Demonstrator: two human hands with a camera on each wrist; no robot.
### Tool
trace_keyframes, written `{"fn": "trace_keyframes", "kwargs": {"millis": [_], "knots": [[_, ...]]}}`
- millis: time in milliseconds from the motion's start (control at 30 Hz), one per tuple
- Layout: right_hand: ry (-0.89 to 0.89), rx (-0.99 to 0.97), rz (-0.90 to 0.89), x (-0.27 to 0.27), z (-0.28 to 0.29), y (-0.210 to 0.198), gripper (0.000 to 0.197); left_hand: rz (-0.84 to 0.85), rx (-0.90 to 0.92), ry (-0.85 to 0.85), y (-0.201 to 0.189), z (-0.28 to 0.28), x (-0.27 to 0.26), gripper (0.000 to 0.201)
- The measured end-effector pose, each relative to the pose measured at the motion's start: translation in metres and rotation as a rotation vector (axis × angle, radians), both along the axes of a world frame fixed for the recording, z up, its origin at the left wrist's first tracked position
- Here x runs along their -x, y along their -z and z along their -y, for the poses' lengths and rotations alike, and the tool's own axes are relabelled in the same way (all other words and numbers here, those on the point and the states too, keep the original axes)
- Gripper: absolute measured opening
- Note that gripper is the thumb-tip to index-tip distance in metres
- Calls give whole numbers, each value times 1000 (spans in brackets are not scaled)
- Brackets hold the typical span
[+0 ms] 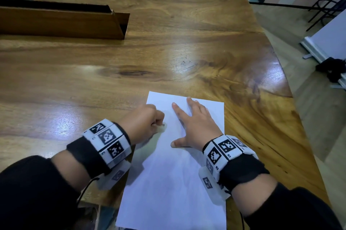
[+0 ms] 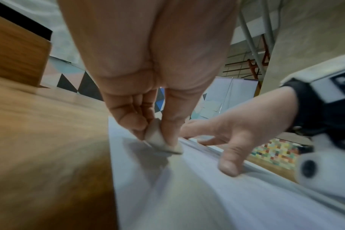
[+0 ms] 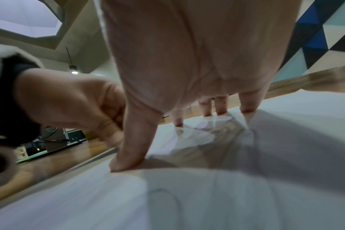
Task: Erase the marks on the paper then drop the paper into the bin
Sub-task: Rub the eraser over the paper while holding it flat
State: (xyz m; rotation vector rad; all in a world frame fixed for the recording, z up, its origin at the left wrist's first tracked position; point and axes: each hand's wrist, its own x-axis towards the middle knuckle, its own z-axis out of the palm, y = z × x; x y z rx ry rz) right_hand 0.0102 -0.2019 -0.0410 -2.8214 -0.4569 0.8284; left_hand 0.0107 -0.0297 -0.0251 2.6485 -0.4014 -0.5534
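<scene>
Clearly you were mid-erase: left hand (image 1: 144, 123) pinched the eraser (image 2: 163, 140), right hand (image 1: 196, 126) spread, pinning the paper (image 1: 174, 183); binning came next.

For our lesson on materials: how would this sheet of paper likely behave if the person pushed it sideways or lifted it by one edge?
The paper is a single thin sheet, so it would probably droop when lifted. It already ripples near the right hand pressing it flat, so a push would likely buckle it. On the glossy table it may slide easily.
</scene>
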Motion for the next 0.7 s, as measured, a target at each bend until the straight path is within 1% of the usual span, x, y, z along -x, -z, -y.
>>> {"fn": "trace_keyframes", "kwargs": {"millis": [67,100,133,167,233,300,333,367,400,467,533,567,633,700], "knots": [[4,-6,-4,0,1,0,110,-136,-46,87,-3,-6,13,28],[6,-9,-5,0,1,0,110,-219,-77,118,-5,-8,18,29],[6,-11,-5,0,1,0,110,-264,-102,141,-6,-8,19,24],[5,-12,-4,0,0,0,110,-262,-114,143,-8,-6,16,17],[7,-12,-2,0,0,0,110,-165,-80,78,-8,0,1,7],[11,-11,-7,0,0,1,109,-22,-44,-19,-6,7,-15,8],[10,-10,-10,0,0,0,109,26,-46,-51,-6,9,-17,9],[9,-9,-11,0,0,1,109,38,-48,-61,-4,8,-16,9],[7,-9,-10,0,0,0,110,21,-47,-41,-4,5,-11,14],[9,-14,-11,0,1,1,110,-110,-89,66,-6,-2,3,34],[7,-15,-6,0,1,1,110,-272,-151,153,-9,-7,11,36],[5,-15,-4,0,0,2,110,-305,-165,166,-11,-7,9,33],[6,-19,0,0,0,2,110,-246,-138,114,-10,-4,0,26],[11,-24,-2,0,1,2,110,-111,-70,22,-7,1,-5,29]]}}
